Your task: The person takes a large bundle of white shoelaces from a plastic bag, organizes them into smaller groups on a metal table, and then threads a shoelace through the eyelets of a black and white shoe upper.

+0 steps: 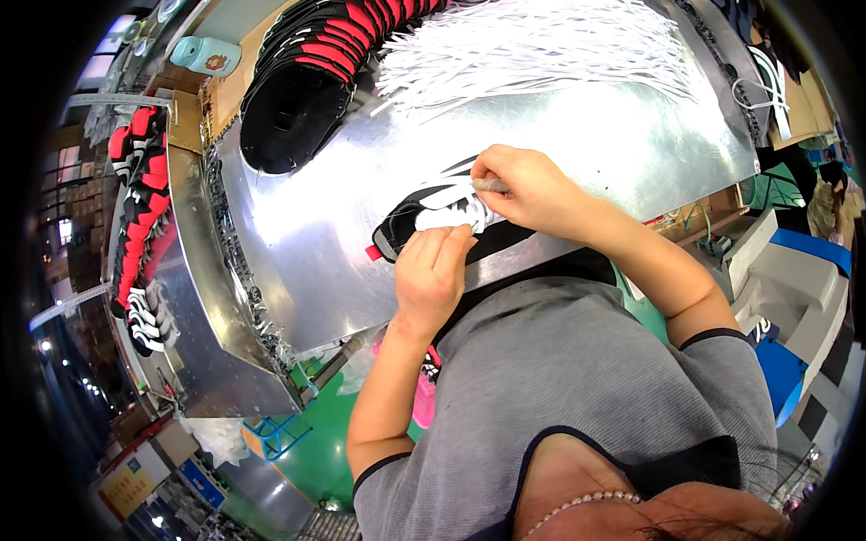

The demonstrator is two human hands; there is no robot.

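A black shoe upper (401,217) lies on the metal table close to my body, with a small red tab at its left end. White shoelace (442,217) is bunched over its middle. My left hand (431,275) is closed, its fingertips pinching the white lace at the upper's near side. Over the far side of the same upper, my right hand (532,191) is closed too. A short greyish stub (490,185) shows at its fingertips; whether this is a small tool or a covered finger I cannot tell. The fingers hide part of the lacing.
Nested black and red shoe uppers (293,122) curve along the far left of the table (316,270). Beside them spreads a big pile of white laces (541,54). A light blue jar (206,56) stands beyond. More uppers (144,212) hang left of the metal side rail.
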